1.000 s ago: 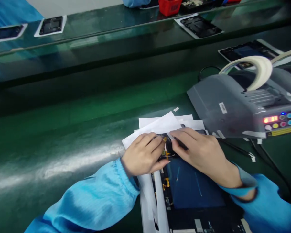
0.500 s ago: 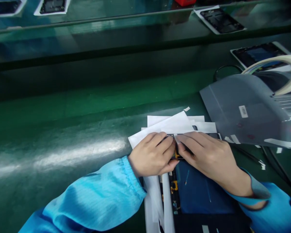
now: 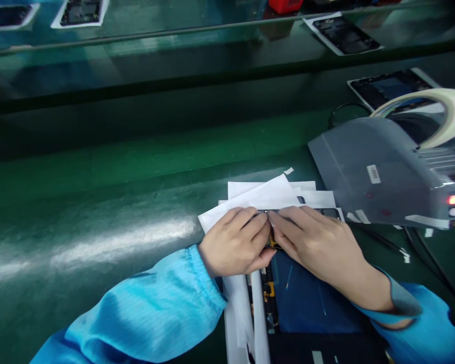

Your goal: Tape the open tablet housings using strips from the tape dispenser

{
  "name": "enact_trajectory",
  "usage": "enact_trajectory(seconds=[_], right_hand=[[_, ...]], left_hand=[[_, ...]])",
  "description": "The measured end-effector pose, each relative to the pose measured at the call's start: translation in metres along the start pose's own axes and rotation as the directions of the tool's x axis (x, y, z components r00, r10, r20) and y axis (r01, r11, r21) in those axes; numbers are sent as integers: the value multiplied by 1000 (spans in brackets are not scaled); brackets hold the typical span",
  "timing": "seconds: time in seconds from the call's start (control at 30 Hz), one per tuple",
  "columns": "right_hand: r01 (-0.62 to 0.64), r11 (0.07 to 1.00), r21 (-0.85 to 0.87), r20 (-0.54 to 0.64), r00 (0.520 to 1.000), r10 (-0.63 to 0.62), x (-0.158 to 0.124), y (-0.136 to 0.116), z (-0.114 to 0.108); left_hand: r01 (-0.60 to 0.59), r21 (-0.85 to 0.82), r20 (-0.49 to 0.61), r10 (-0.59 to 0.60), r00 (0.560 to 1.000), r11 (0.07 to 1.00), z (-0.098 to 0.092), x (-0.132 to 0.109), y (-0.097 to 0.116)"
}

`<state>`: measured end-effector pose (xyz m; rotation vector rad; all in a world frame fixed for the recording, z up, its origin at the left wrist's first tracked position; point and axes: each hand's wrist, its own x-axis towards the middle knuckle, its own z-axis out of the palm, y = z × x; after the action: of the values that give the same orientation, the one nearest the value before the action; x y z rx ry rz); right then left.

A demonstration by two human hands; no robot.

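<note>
Fingers of bare left hand [image 3: 235, 245] and bare right hand [image 3: 322, 245] bend close together; what they pinch, I cannot tell.
Under them is the upper end of a flat, dark electronic device with blue panel [image 3: 311, 306], among white paper sheets [image 3: 256, 200]; its inner parts [image 3: 271, 289] are uncovered, so work seems unfinished; finished steps are unclear.

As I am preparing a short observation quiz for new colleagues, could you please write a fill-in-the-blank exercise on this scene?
Of the near and far ends of the opened tablet-like device, the left hand and right hand are at the ____ one.
The left sleeve is ____ in colour.
In the picture, the tape dispenser stands to the ____ of the hands.

Missing words: far; blue; right.
</note>
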<state>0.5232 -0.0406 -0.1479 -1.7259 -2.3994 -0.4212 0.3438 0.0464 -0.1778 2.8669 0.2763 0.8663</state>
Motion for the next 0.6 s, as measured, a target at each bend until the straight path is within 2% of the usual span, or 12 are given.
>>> enact_trajectory(seconds=[0.2,0.4,0.5,0.6], right_hand=[[15,997,-74,154,988,-3,5,-6,-5],[22,995,-99,184,983,-4,7,-14,-5],[10,993,-114,159,987,9,6,-18,-7],[-1,999,-42,27,1000,2,-4,-18,-24]], left_hand=[[3,7,17,-3,1000,1000,1,0,0],[0,-20,4,0,1000,1000,3,-2,-2],[-7,-31,19,7,1000,999,2,-2,-4],[-6,-44,67,9,998,999,1,-2,-6]])
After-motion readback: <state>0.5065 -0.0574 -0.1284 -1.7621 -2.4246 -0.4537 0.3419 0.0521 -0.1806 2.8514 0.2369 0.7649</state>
